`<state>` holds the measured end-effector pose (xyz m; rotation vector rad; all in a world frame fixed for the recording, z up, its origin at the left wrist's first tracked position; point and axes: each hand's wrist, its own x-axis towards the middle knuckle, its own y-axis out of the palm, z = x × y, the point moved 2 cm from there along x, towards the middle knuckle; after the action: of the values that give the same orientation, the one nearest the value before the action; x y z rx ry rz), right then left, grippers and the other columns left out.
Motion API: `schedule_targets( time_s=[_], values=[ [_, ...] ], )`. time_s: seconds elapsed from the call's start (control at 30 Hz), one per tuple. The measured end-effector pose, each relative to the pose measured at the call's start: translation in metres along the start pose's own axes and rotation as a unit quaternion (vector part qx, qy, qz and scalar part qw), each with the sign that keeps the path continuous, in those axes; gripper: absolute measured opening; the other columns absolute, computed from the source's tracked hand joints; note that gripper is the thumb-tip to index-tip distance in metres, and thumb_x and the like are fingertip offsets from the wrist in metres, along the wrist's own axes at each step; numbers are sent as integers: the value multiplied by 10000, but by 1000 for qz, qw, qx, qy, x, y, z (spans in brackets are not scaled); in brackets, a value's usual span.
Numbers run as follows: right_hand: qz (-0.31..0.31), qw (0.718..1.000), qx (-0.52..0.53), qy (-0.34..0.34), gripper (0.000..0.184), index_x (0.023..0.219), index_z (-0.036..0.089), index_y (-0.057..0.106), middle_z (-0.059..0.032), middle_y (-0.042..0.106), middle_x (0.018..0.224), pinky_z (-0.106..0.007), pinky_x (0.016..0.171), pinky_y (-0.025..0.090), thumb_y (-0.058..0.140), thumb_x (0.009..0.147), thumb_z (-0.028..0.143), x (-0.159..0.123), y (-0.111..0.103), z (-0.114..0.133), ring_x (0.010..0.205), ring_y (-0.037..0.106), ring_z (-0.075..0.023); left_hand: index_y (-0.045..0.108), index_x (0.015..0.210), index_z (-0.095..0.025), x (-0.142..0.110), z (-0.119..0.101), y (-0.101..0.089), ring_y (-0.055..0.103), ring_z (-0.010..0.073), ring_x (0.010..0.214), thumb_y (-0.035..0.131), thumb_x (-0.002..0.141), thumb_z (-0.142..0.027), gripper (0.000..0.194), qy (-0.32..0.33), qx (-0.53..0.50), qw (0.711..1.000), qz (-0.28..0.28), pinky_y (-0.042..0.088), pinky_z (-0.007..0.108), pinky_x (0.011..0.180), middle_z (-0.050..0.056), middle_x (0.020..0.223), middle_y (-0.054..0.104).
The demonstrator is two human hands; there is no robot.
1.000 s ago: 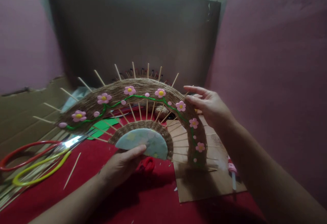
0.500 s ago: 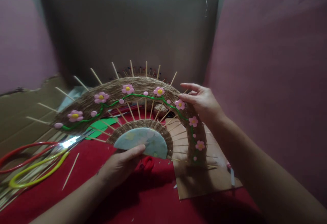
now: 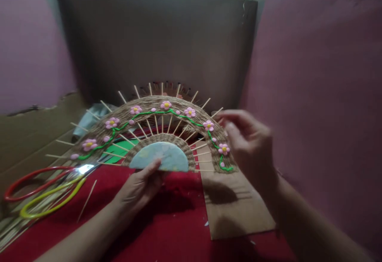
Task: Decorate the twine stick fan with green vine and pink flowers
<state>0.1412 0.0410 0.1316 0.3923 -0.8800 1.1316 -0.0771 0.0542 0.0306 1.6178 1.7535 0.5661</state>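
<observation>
A half-round woven fan (image 3: 143, 103) of brown twine on thin sticks stands upright in front of me, with pink clay-like flowers and a green vine along its wide band. Stick ends poke out past its outer edge. My left hand (image 3: 146, 182) grips the pale blue half-disc (image 3: 176, 158) at the fan's base, thumb on the front and fingers behind. At the fan's right edge is my right hand (image 3: 250, 138), its fingers bent and thumb apart from the index finger, close to the stick ends. Whether it touches the band is hard to see.
Scissors with red and yellow handles (image 3: 41, 170) lie at left beside thin sticks (image 3: 18, 226) and green sheet (image 3: 119, 150). A cardboard piece (image 3: 238, 214) rests on the red cloth (image 3: 167, 230). Behind the fan is a pin-studded round thing (image 3: 171, 90). Pink walls flank both sides.
The fan has tilted, its right end coming up off the cardboard. My right hand has shifted right and slightly down, its fingers more bent. The left hand keeps hold of the base.
</observation>
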Motion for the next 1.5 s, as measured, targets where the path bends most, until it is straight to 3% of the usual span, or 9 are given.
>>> schedule_targets(
  time_s=[0.07,0.13,0.2,0.23,0.3,0.4,0.83,1.07,1.5],
  values=[
    [191,977,43,87,190,656,200,644,16,570,596,-254,509,367,544,817,206,-25,19,0,556,496,-111,542,1241,-138,2,-4,1,710,175,790,434,893,-17,385,5,-36,999,-3,576,292,803,85,920,726],
    [373,896,102,216,270,502,187,580,47,449,445,-236,415,266,596,770,219,-52,43,-11,419,370,-75,536,1256,-156,4,-7,2,706,175,823,444,902,-40,384,15,-69,997,-8,559,301,849,88,957,723],
    [368,823,239,361,204,552,174,603,33,512,472,-223,422,313,662,730,254,-71,63,-27,416,425,-72,529,1268,-172,5,-9,4,705,166,826,447,905,-47,393,24,-86,996,-6,545,296,877,83,968,724],
    [357,811,265,381,135,687,179,644,16,584,558,-227,453,378,669,734,303,-76,72,-35,454,495,-88,523,1274,-172,5,-10,4,706,161,822,441,909,-48,395,26,-87,996,-1,541,291,884,81,962,725],
    [302,778,369,410,276,926,185,648,-18,663,728,-245,533,464,710,713,349,-82,84,-48,562,590,-115,510,1286,-163,4,-10,6,706,159,821,422,921,-61,389,21,-80,996,12,535,288,894,84,943,727],
    [231,740,474,419,372,962,159,626,-44,686,815,-264,612,510,761,676,354,-83,91,-57,636,638,-134,492,1301,-154,2,-9,7,708,172,836,389,935,-74,388,10,-71,997,23,537,302,897,91,920,730],
    [203,726,502,424,351,846,160,623,-18,680,729,-265,532,501,754,663,429,-86,89,-68,588,654,-154,483,1304,-152,1,-4,2,711,177,828,404,889,2,449,5,-22,1000,-18,565,311,848,93,1002,717],
    [204,727,509,413,329,883,153,628,-33,685,812,-256,560,479,728,702,408,-88,85,-67,584,638,-130,569,1195,-184,1,-3,2,699,213,831,447,847,13,418,0,18,1000,21,591,317,738,68,950,721],
    [206,727,510,410,338,850,157,637,-3,671,683,-260,559,476,722,693,444,-91,82,-69,511,602,-113,640,892,-175,1,-1,-1,671,176,634,490,803,20,261,-5,91,996,15,570,273,578,39,804,710]
  ],
)
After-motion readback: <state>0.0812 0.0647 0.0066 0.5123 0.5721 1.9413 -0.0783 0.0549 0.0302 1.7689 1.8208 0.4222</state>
